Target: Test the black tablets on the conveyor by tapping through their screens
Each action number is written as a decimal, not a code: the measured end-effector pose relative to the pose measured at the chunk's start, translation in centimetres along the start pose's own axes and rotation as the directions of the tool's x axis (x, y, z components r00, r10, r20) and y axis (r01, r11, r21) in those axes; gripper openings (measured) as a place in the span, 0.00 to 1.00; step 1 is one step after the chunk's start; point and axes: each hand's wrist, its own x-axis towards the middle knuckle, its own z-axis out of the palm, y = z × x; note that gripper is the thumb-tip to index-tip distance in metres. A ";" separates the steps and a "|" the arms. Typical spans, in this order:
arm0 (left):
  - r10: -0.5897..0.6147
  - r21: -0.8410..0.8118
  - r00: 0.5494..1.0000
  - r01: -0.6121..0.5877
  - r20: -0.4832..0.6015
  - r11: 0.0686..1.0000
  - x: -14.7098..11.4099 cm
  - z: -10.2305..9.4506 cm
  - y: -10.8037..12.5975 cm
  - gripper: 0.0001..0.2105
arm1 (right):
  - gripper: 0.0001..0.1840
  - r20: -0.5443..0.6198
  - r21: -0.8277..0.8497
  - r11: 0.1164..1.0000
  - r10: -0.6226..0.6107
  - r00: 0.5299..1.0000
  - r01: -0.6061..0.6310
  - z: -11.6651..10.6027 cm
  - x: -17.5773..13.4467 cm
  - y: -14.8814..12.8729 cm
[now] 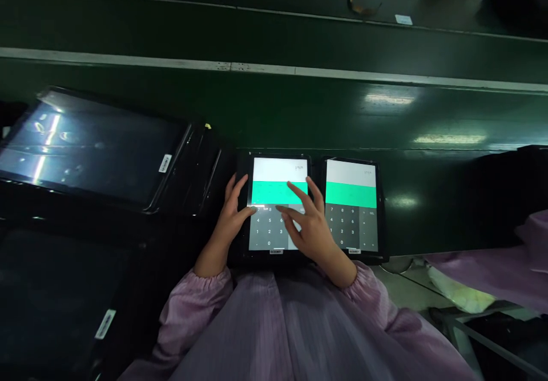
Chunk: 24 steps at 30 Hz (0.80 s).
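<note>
A touchscreen panel (279,169) lies face up before me, lit with a calculator keypad below a green band and a white band. My left hand (234,208) rests along its left edge, fingers spread and the thumb over the screen near the 7. Over the right part of the same screen hovers my right hand (311,221), fingers apart, covering some keys; whether a fingertip touches the glass I cannot tell. Just to the right, a second lit panel (351,195) displays the same calculator layout. Neither hand grips anything.
Two larger dark screens with barcode labels lie at the left, one farther back (89,152) and one nearer (55,289). A pale metal strip (261,68) runs across the green bench (299,107). Someone's purple sleeve (492,267) appears at the right edge.
</note>
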 end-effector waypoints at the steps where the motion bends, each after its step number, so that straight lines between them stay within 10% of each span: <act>1: 0.006 0.005 1.000 -0.006 0.007 1.000 0.0 0.0 -0.1 0.35 | 0.16 0.030 -0.002 0.999 -0.032 0.999 0.032 0.2 0.1 -0.5; 12: 0.025 0.024 0.998 -0.026 0.056 0.999 0.4 -0.3 0.0 0.36 | 0.18 -0.213 -0.064 0.986 0.138 0.967 -0.155 0.0 -0.4 1.7; 24: -0.006 -0.112 1.000 0.006 0.000 0.994 0.5 -0.2 0.2 0.32 | 0.19 -0.187 -0.101 0.989 0.090 0.978 -0.110 0.7 0.2 1.2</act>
